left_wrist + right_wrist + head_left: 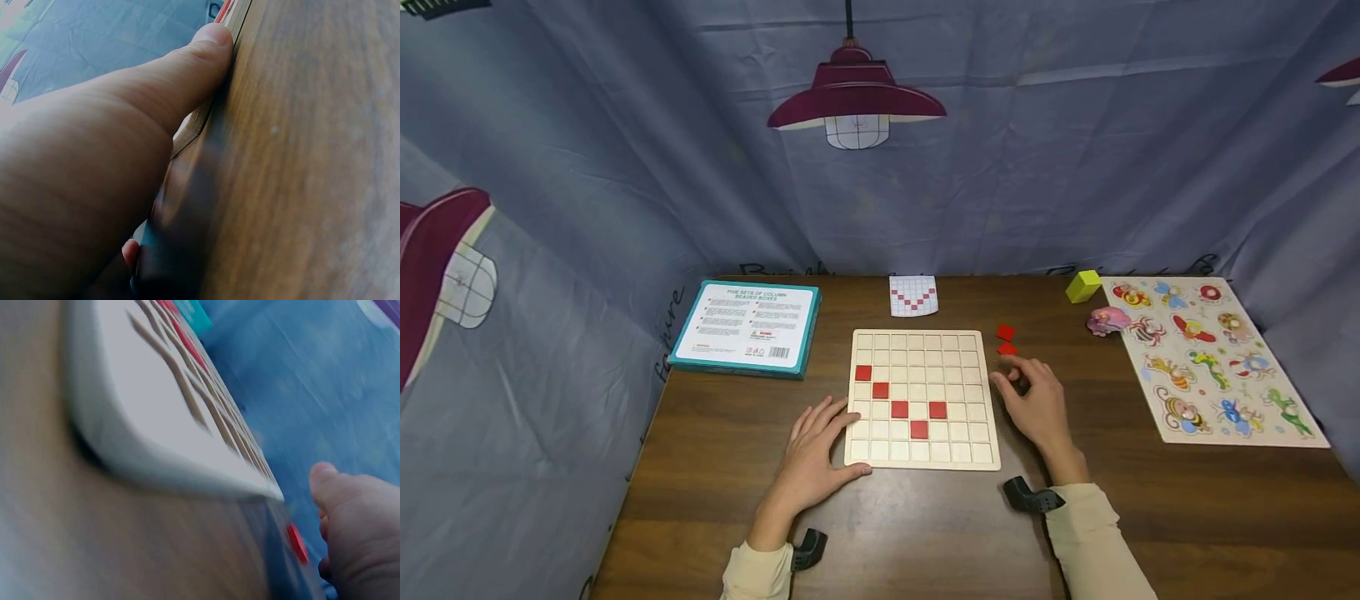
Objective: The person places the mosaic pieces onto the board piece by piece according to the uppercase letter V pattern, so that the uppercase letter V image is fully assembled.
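Observation:
A pale wooden grid board [951, 383] lies flat on the table, with several red square tiles [919, 429] in its cells forming a slanting line that turns up at the right. My left hand [808, 454] rests at the board's left edge, fingers spread and thumb touching the lower left corner; the left wrist view shows the thumb [187, 69] against the rim. Beyond the board's right edge hovers my right hand [1037, 404], fingers loosely bent and nothing visible between them. Just past its fingertips lie loose red tiles [1006, 332]. Its thumb [337, 487] shows in the right wrist view.
Behind the board, a small pattern card [913, 296] shows a red V on a grid. A teal-edged box [745, 325] lies at left. At right are a picture puzzle board [1217, 358], a pink toy [1107, 321] and a yellow-green block [1082, 287]. Curtains surround the table.

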Motion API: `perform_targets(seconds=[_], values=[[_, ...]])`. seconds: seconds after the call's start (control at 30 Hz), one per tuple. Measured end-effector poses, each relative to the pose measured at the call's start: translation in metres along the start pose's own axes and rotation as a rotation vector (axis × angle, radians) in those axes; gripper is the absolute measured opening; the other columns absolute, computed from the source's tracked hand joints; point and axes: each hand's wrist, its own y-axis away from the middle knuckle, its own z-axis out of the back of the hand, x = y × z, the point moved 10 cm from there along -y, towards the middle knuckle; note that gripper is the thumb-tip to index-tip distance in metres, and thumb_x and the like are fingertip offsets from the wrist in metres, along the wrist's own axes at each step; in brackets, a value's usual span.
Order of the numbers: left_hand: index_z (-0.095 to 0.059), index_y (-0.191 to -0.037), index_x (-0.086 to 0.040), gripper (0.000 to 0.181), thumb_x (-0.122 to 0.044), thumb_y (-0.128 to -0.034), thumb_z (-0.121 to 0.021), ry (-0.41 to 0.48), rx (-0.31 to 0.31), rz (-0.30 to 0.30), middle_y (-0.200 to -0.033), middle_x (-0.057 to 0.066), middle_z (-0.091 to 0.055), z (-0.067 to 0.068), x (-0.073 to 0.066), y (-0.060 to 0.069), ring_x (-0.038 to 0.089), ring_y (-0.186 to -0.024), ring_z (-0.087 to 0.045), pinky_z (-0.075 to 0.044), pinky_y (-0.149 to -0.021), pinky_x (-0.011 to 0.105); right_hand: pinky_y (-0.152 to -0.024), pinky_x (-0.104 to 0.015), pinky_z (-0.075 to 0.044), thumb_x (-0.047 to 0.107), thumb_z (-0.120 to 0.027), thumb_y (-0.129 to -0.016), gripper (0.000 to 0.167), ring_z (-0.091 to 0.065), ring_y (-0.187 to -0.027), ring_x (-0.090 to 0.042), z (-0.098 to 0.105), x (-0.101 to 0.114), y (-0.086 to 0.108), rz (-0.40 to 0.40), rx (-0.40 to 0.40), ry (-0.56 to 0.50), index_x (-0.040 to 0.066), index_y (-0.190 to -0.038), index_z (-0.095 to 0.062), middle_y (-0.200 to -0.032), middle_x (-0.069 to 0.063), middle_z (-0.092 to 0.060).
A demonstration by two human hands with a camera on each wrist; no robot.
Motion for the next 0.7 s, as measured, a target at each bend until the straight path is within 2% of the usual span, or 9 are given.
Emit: perform_targets(seconds=[0.2,0.47,0.6,0.7], values=[[-0.057,-0.143,-0.023,0.08,-0.056,-0.0757,-0.085,0.001,0.004,0.002,-0.161,0.004,-0.043,-0.001,0.0,0.002,0.031,-0.155,-0.028,-0.015,-0.127,0.056,-0.074,-0.04,-0.038,0.019,-0.083,-0.087,0.04,-0.052,-0.083,-0.029,0.008,-0.034,-0.014,-0.077,-0.012,0.068,0.001,-0.12,-0.069,-0.088,-0.013,-0.06],[-0.058,-0.141,-0.023,0.079,-0.056,-0.0748,-0.086,-0.003,-0.018,-0.004,-0.161,0.004,-0.043,0.002,0.001,0.003,0.032,-0.155,-0.029,-0.016,-0.127,0.056,-0.078,-0.048,-0.046,0.039,-0.077,-0.091,0.046,-0.057,-0.087,-0.032,-0.002,-0.042,-0.026,-0.146,0.072,0.163,0.004,-0.121,-0.069,-0.092,-0.011,-0.062],[-0.058,-0.142,-0.023,0.079,-0.057,-0.0753,-0.085,-0.016,-0.015,-0.014,-0.161,0.004,-0.044,0.002,0.0,0.002,0.031,-0.155,-0.029,-0.017,-0.127,0.056,-0.078,-0.051,-0.046,0.029,-0.07,-0.095,0.035,-0.059,-0.091,-0.034,-0.003,-0.042,-0.027,-0.144,0.101,0.182,0.005,-0.121,-0.069,-0.093,-0.012,-0.063],[-0.057,-0.142,-0.023,0.079,-0.057,-0.0759,-0.084,-0.019,-0.01,-0.016,-0.161,0.003,-0.044,0.002,-0.001,0.001,0.031,-0.155,-0.029,-0.016,-0.127,0.055,-0.077,-0.05,-0.044,0.021,-0.068,-0.095,0.036,-0.057,-0.093,-0.035,-0.003,-0.039,-0.026,-0.106,0.124,0.169,0.003,-0.126,-0.066,-0.095,-0.013,-0.063]])
